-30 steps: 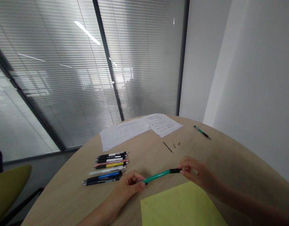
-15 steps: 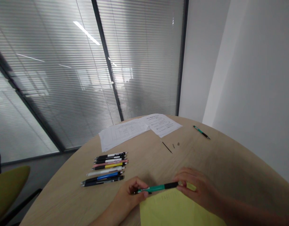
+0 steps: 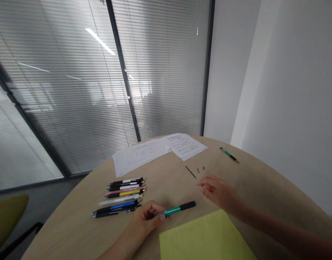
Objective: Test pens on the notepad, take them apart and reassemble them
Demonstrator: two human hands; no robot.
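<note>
- Here, a slender green plastic pen with a black grip [image 3: 175, 209] is held in the left hand [image 3: 148, 218], just beyond the top edge of a yellow paper sheet [image 3: 204, 236] on the round, pale wood-grain tabletop [image 3: 167, 182].
- The pen's rear end is pinched between the left thumb and fingers; its grip end is pointed rightward, untouched.
- The right hand [image 3: 213, 187] is poised apart from the pen, its fingers loosely curled near the closer end of a thin black rod [image 3: 191, 172]; whether anything is grasped there cannot be told.
- Beside the rod, two small grey pieces [image 3: 203, 168] are seen, too small to be identified.
- No silver tip is shown on the held pen, though one is seen on a second green-and-black pen [image 3: 229, 155] at the far right.
- The step in hand is judged to be a steadying of the barrel by one hand, with the other placed near the small pieces.
- Should any of these be handled next, a fine fingertip pinch is judged to be required, with the barrel held steady.
- Near the left hand, pens in black, white, pink, yellow and blue [image 3: 129, 193] are lined up.
</note>
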